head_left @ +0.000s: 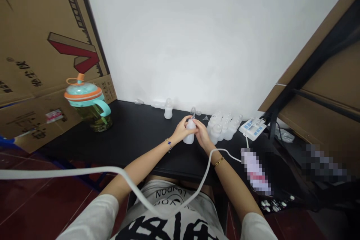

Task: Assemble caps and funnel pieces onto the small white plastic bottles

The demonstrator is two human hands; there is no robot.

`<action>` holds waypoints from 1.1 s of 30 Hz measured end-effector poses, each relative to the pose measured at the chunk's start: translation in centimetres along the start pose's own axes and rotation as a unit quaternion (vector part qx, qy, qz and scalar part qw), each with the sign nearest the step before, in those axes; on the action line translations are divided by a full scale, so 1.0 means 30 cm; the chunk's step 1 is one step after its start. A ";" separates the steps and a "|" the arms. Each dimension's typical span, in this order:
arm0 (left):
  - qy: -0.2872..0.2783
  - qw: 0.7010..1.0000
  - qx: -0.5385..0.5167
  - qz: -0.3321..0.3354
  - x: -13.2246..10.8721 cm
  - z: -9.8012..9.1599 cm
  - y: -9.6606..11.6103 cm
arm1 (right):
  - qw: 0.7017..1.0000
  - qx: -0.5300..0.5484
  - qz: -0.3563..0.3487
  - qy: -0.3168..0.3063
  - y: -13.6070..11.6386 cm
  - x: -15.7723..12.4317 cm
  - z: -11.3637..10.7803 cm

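A small white plastic baby bottle (pixel 189 138) stands upright or nearly so just above the black table, between my two hands. My left hand (pixel 181 130) is closed around its neck and upper side. On the other side, my right hand (pixel 201 133) is closed, its fingertips pinched at a clear teat (pixel 193 116) on the bottle's mouth. Fingers partly hide the bottle's neck. Just beyond lie a clear cap (pixel 198 113) and another clear teat (pixel 205 118). Right of my right hand stands a group of several white bottles (pixel 225 127) with clear tops.
A lone capped bottle (pixel 168 109) stands near the wall. At left is a large drinking jug (pixel 90 108) beside cardboard boxes (pixel 42 45). A power strip (pixel 254 129) lies right, with a white cable (pixel 209 161) looping across my forearms. A dark metal frame (pixel 309 52) rises at right.
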State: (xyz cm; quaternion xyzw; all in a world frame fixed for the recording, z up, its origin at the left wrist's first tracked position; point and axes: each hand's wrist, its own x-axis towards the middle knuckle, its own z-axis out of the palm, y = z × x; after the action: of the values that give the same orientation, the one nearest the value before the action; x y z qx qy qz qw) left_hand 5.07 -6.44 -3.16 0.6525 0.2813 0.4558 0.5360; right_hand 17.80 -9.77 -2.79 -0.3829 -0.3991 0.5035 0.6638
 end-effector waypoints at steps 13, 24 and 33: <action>0.005 1.000 0.013 0.000 0.001 -0.005 0.003 | 1.000 0.008 0.020 -0.016 -0.001 0.001 0.004; 0.011 1.000 -0.004 0.004 0.001 0.002 -0.009 | 1.000 -0.012 0.004 -0.005 -0.010 -0.011 0.005; 0.004 1.000 -0.014 -0.013 0.011 0.000 -0.034 | 0.999 -0.015 -0.007 0.042 -0.003 -0.007 0.008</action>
State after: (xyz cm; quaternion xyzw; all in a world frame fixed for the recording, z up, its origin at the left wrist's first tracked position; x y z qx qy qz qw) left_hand 5.35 -5.88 -4.05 0.6396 0.2857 0.4552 0.5496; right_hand 17.58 -9.97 -2.63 -0.4104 -0.3810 0.4768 0.6776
